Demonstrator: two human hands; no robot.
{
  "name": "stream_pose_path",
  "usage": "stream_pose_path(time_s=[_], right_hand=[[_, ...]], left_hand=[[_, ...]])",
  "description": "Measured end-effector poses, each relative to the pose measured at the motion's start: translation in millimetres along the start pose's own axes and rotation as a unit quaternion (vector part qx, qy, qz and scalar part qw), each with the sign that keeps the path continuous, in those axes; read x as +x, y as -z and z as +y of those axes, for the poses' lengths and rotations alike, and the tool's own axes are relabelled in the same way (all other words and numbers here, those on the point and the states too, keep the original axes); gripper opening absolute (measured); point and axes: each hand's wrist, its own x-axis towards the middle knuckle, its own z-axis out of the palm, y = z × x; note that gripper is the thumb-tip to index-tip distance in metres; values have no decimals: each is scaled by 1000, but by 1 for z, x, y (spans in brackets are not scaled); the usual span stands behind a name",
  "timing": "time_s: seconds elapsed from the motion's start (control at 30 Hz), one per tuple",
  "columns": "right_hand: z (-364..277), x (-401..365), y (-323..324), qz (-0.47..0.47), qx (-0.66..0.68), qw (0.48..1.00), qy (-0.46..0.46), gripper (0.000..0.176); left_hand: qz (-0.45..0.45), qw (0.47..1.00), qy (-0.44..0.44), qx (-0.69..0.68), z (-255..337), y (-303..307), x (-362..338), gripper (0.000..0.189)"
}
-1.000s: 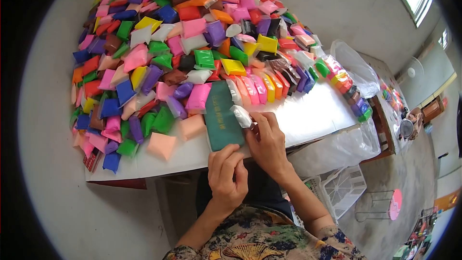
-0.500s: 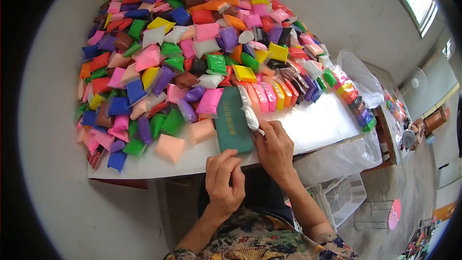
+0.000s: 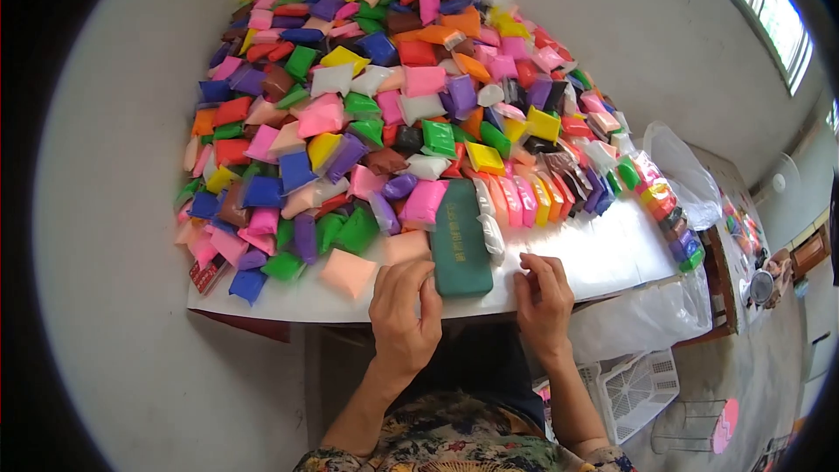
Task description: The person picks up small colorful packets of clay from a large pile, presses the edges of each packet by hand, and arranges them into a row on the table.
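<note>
Pale walls close in on a white-topped table (image 3: 603, 249) below a window (image 3: 760, 9). The right grip (image 3: 545, 306) holds nothing, thumb and fingertips slightly apart; the left grip (image 3: 404, 306) curls at the near corner of a dark green oblong case with gold lettering (image 3: 463, 249), though I can't tell whether it touches. A soft white plastic packet (image 3: 492, 240) lies along the case's right side, near a row of upright coloured pouches (image 3: 525, 201); a multicoloured heap of pillow-shaped packets (image 3: 424, 80) spreads beyond. I'd judge light fingertip pressure best, with the case kept steady.
</note>
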Motion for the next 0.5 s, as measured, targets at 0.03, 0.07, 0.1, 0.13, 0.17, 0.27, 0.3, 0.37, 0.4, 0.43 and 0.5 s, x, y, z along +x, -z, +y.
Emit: stream_pose_path(time_s=[0.03, 0.07, 0.1, 0.13, 0.17, 0.27, 0.3, 0.37, 0.4, 0.43, 0.5], right_hand=[[-2, 0, 1, 1, 3, 1000, -2, 29], [-2, -1, 1, 1, 3, 1000, 0, 28], [-1, -2, 1, 2, 2, 1000, 3, 28], [-1, -2, 1, 5, 2, 1000, 7, 27], [0, -3, 0, 3, 8, 1000, -2, 26], [2, -6, -5, 12, -18, 1000, 15, 27], [2, -8, -5, 8, -13, 1000, 3, 27], [2, -7, -6, 12, -16, 1000, 11, 27], [2, -7, -6, 13, -18, 1000, 14, 27], [2, -8, -5, 13, -17, 1000, 14, 27], [3, -9, -6, 14, -16, 1000, 15, 28]], left_hand=[[-3, 1000, -3, 5, -1, 1, 3, 23], [-5, 1000, -5, 10, -2, 2, 6, 24], [-8, 1000, -9, 14, -3, 3, 10, 24], [-9, 1000, -17, 15, -3, 3, 15, 25], [-9, 999, -27, 16, -4, 3, 22, 25], [-19, 997, -61, 36, -5, 6, 41, 23], [-23, 996, -76, 46, -5, 7, 49, 23], [-25, 992, -99, 76, -4, 10, 65, 20], [-21, 990, -106, 85, -6, 11, 73, 19], [-17, 989, -113, 95, -11, 11, 80, 18], [-22, 986, -119, 114, -23, 15, 93, 14]])
